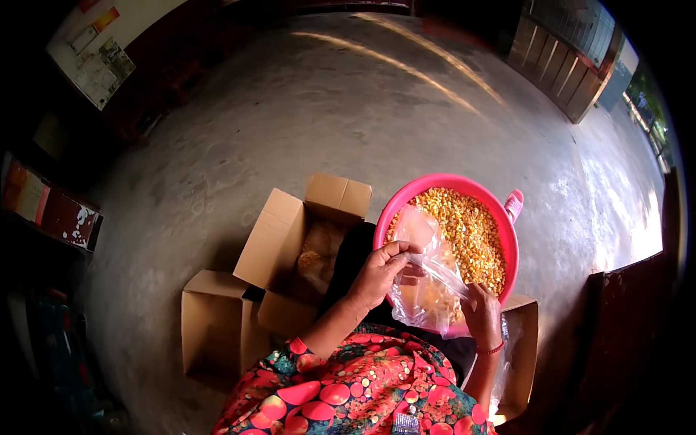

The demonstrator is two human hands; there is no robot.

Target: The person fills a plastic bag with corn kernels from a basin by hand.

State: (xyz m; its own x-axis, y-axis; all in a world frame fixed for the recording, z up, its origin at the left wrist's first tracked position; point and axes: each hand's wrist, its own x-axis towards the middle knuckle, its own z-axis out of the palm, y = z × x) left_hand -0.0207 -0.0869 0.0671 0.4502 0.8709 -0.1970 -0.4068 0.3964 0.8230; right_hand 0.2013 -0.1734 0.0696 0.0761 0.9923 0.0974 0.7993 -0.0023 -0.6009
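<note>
Well, cardboard boxes (274, 235): open, on the floor (217, 145) to your left.
Left hand (380, 274): fingertips pinched closed on one side of the clear plastic bag (423, 301).
Bag: stretched between your hands over the near side of the pink basin (458, 179); probably light, limp, slippery, so best gripped by its edge.
Pink basin: full of corn kernels (471, 235).
Right hand (483, 313): curled closed on the bag's other side.

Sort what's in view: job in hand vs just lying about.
Job in hand:
clear plastic bag, held by left hand and right hand
corn kernels
pink basin
open cardboard box left of it, probably

Just around, apparently:
wall posters
wooden door
</note>
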